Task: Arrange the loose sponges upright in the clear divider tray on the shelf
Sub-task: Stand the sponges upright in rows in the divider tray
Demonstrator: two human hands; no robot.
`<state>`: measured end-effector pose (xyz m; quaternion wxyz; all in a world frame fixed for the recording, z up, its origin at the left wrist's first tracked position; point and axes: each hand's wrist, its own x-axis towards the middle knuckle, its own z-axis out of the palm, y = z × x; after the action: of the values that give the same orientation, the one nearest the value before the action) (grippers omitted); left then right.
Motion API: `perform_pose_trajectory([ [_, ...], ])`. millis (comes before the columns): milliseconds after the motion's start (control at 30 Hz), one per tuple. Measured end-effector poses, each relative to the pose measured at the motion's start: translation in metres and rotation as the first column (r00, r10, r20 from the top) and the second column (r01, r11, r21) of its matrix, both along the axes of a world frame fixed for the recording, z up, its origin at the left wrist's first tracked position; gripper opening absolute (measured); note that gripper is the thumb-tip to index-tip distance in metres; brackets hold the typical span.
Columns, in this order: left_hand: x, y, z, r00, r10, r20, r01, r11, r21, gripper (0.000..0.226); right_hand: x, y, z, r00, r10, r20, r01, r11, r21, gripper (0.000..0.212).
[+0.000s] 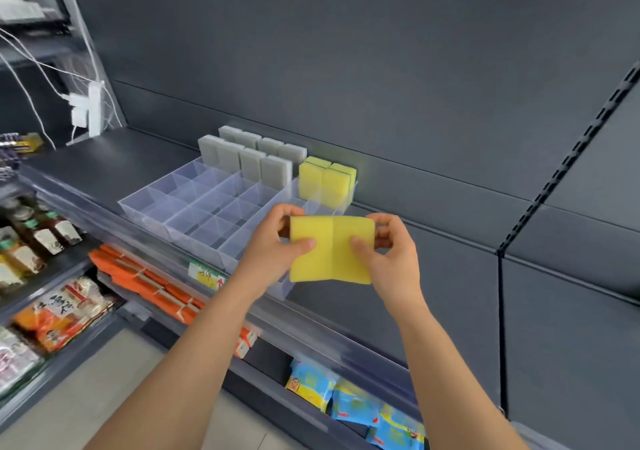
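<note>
Two yellow sponges are held side by side, upright, in front of the clear divider tray on the dark shelf. My left hand grips the left sponge, thumb on its face. My right hand grips the right sponge the same way. At the tray's back stand several grey sponges in two rows. Two yellow sponges with dark backing stand upright at the back right of the tray. The front compartments hold nothing.
A clear rail with a price tag runs along the dark shelf's front edge. Below are orange packs, bottles, snack bags and blue packets. A white power strip with cables hangs at the left.
</note>
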<state>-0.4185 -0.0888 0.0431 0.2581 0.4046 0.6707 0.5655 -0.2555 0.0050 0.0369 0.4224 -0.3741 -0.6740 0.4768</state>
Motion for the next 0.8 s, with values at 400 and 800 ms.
perform_pose_trajectory([
  [400,-0.087,0.069,0.021,0.919,-0.007,-0.394,0.001,1.000,-0.016,0.041,-0.089,0.073,0.008,0.991,-0.077,0.114,0.061,0.989,0.133,0.038],
  [800,-0.141,0.121,0.015,0.844,-0.102,-0.527,0.099,0.994,-0.034,0.047,-0.133,0.110,-0.004,0.898,-0.213,0.385,0.131,0.965,0.227,0.037],
])
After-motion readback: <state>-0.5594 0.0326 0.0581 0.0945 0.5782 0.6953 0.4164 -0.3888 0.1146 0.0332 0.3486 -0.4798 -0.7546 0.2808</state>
